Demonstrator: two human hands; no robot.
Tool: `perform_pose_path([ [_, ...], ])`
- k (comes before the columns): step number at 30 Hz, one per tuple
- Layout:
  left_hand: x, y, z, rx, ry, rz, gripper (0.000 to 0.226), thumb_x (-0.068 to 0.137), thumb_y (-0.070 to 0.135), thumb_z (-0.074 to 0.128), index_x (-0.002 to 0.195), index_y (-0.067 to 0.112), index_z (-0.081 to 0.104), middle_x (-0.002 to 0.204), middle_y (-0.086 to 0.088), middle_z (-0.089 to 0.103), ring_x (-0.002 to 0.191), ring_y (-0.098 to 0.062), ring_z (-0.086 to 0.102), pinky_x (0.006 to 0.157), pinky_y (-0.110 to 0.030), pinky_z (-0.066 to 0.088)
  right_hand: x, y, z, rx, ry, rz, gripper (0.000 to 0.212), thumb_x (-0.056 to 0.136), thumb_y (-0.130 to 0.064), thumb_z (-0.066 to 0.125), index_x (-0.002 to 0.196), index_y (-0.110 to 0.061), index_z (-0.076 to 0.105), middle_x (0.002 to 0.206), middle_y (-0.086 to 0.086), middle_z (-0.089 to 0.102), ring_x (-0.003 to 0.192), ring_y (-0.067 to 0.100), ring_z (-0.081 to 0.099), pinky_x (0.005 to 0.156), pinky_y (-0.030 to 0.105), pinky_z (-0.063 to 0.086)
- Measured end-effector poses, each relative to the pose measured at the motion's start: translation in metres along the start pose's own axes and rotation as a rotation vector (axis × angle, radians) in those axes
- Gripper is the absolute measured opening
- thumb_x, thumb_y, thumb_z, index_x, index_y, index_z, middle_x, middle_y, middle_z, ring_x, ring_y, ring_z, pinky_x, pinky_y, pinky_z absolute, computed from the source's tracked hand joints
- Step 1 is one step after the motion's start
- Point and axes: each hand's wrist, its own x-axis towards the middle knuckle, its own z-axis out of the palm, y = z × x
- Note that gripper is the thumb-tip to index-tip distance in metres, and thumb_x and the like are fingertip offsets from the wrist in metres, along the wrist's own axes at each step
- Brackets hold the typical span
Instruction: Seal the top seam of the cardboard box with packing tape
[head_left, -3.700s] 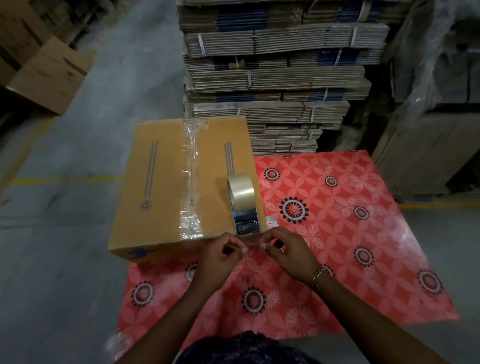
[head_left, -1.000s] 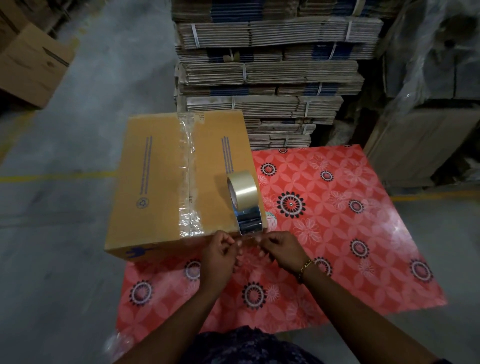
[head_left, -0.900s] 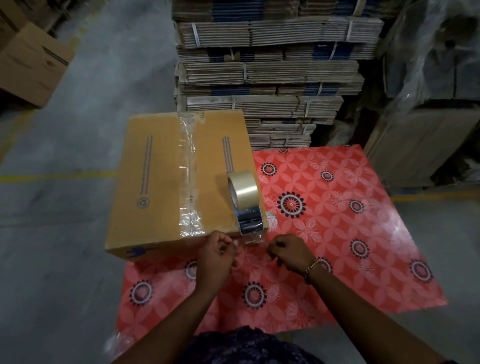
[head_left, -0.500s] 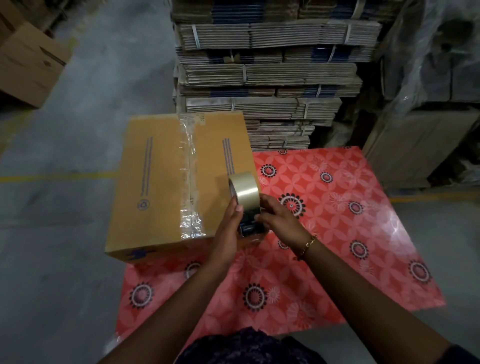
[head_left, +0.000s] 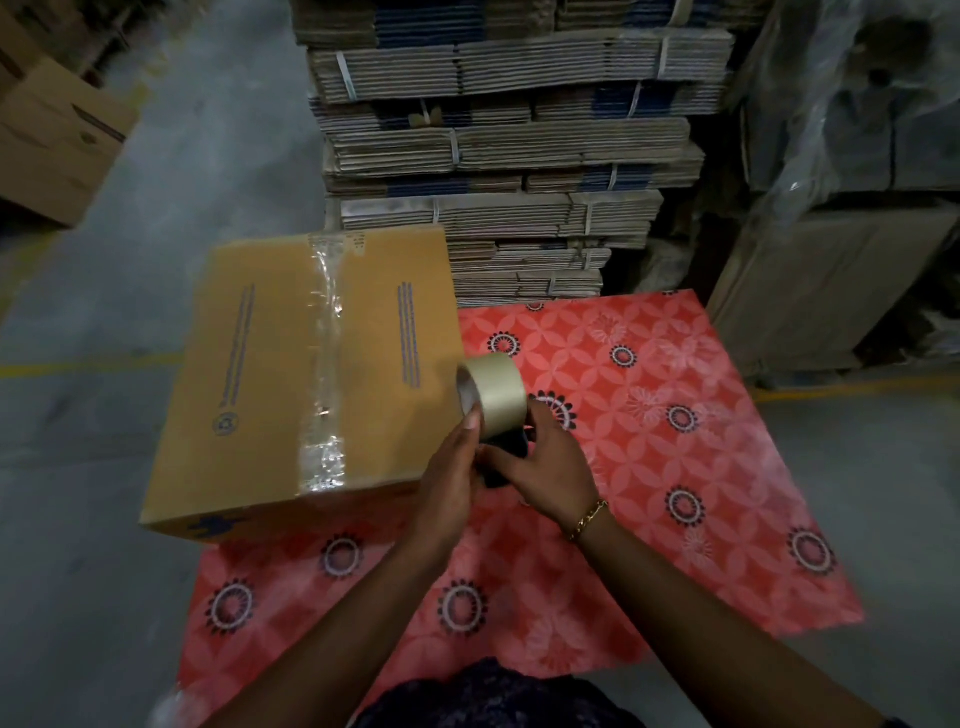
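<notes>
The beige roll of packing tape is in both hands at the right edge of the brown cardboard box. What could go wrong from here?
1. The beige roll of packing tape is held by the left hand and right hand off the side of the brown cardboard box; a new strip may start crooked.
2. The clear tape strip on the seam looks wrinkled near the front, so it may lift.

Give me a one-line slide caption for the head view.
Both hands, left and right, grip the tape roll beside the taped cardboard box.
</notes>
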Motion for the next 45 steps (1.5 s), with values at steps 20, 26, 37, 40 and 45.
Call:
perform_pose_path([
  [20, 0.083, -0.087, 0.177, 0.625, -0.156, -0.272, 0.026, 0.097, 0.045, 0.055, 0.106, 0.025, 0.068, 0.116, -0.003, 0.065, 0.106, -0.02, 0.06, 0.087, -0.035, 0.045, 0.083, 0.208, -0.175, 0.771, 0.212, 0.815, 0.011, 0.078, -0.004, 0.076, 0.087, -0.008, 0.07, 0.065, 0.011, 0.061, 0.056, 0.024, 0.055, 0.048, 0.027, 0.045],
  [26, 0.088, -0.094, 0.175, 0.658, -0.156, -0.315, 0.029, 0.101, 0.039, 0.051, 0.11, 0.015, 0.065, 0.099, 0.003, 0.062, 0.094, -0.011, 0.056, 0.079, -0.026, 0.041, 0.112, 0.227, -0.175, 0.834, 0.172, 0.849, 0.005, 0.08, -0.002, 0.071, 0.076, -0.006, 0.072, 0.062, 0.017, 0.057, 0.048, 0.029, 0.055, 0.046, 0.029, 0.05],
  [37, 0.089, -0.102, 0.162, 0.598, -0.1, -0.395, 0.035, 0.096, 0.054, 0.051, 0.102, 0.021, 0.064, 0.115, -0.009, 0.069, 0.108, -0.029, 0.066, 0.094, -0.042, 0.05, 0.139, 0.228, -0.185, 0.494, 0.13, 0.811, 0.01, 0.071, -0.004, 0.073, 0.079, -0.003, 0.068, 0.073, 0.017, 0.062, 0.052, 0.025, 0.055, 0.041, 0.022, 0.044],
  [40, 0.085, -0.102, 0.157, 0.588, -0.09, -0.399, 0.04, 0.09, 0.062, 0.051, 0.1, 0.026, 0.064, 0.112, -0.009, 0.07, 0.105, -0.027, 0.067, 0.096, -0.044, 0.05, 0.14, 0.225, -0.187, 0.42, 0.117, 0.822, 0.009, 0.077, -0.005, 0.07, 0.083, 0.002, 0.069, 0.072, 0.016, 0.062, 0.047, 0.021, 0.054, 0.031, 0.014, 0.036],
  [45, 0.082, -0.096, 0.141, 0.571, -0.084, -0.377, 0.03, 0.095, 0.054, 0.053, 0.1, 0.027, 0.064, 0.117, -0.011, 0.067, 0.108, -0.029, 0.066, 0.098, -0.047, 0.049, 0.137, 0.228, -0.193, 0.338, 0.069, 0.808, 0.025, 0.077, -0.019, 0.072, 0.092, 0.002, 0.071, 0.078, 0.017, 0.068, 0.052, 0.016, 0.064, 0.046, 0.019, 0.042],
])
